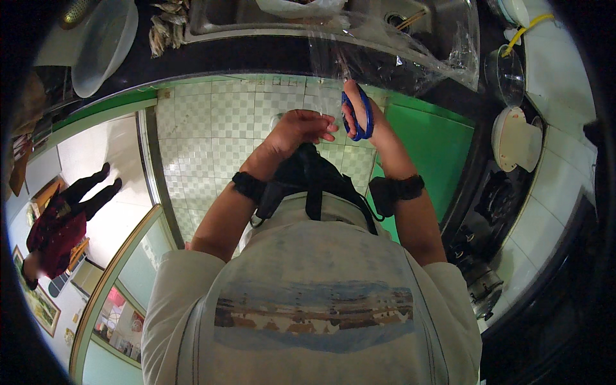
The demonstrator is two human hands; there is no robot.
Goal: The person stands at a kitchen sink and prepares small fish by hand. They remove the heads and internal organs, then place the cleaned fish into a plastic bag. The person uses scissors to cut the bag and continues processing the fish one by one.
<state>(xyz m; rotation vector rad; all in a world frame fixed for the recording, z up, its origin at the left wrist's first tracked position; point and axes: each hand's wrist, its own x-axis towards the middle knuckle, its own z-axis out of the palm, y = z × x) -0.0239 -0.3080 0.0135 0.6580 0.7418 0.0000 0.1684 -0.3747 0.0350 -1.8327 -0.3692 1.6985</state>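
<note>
My right hand (376,123) is wrapped round a pair of scissors with blue handles (368,126). Their blades point away from me toward the counter edge. Clear plastic film (385,50) drapes from the sink over the counter's front edge and hangs down beside the blades. To the left, my left hand (296,133) has its fingertips pinched together at the lower end of this hanging film. Both hands are in front of my body, close together but apart. Whether the blades touch the film cannot be made out.
Beyond the hands lies a steel sink (250,30) set in a dark counter (218,62), with a white container (301,8) in it. Small dried fish-like pieces (159,37) and a translucent basin (106,48) sit left. A glass bowl (510,76) and stove (497,196) are right. Another person (61,221) is beyond the doorway.
</note>
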